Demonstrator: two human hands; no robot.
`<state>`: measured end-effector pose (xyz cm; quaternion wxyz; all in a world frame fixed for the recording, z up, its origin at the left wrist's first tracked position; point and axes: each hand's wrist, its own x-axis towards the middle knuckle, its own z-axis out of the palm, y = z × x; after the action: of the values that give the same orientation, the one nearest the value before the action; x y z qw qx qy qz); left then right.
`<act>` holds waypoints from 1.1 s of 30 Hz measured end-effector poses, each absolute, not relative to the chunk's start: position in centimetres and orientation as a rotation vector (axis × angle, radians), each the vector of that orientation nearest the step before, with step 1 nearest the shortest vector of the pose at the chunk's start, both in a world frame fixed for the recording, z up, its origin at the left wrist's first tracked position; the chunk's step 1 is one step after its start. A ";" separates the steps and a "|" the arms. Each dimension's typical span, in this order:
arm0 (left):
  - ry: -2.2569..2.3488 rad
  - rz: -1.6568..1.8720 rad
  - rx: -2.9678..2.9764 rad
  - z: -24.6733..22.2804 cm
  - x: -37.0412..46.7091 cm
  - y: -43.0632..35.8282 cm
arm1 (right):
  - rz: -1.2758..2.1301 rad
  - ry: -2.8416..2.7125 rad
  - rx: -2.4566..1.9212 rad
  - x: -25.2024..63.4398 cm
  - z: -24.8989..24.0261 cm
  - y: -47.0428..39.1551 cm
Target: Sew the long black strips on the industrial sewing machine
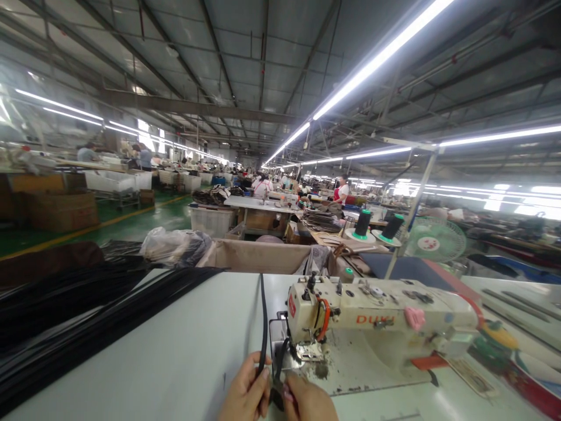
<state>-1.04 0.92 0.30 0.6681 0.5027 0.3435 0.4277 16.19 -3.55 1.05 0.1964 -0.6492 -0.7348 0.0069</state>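
Observation:
My left hand (248, 389) is closed around a narrow black strap (263, 316), pinched between thumb and fingers. The strap runs away from me over the white tabletop (210, 333) to its far edge. Close beside it, my right hand (309, 402) is closed on a dark strip-like piece (281, 362); whether this is part of the same strap I cannot tell. Both hands are just in front and left of the needle area of a white sewing machine (372, 307). The piece's upper end lies near the presser foot (309, 352).
Many long black straps (109, 318) lie in a bundle along the table's left side. Behind the table stands a beige fabric-lined bin (258, 257). Black thread cones (362, 224) and a green fan (433, 241) are beyond the machine. Other people work farther back.

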 end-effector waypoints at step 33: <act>0.781 1.009 1.167 -0.3 -0.6 0.6 | 0.048 -1.958 -1.667 14.8 4.1 -1.7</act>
<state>-0.62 0.62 -0.27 0.6490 0.5136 0.3437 0.4437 14.78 -1.75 4.05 0.2811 -0.6221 -0.7305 0.0177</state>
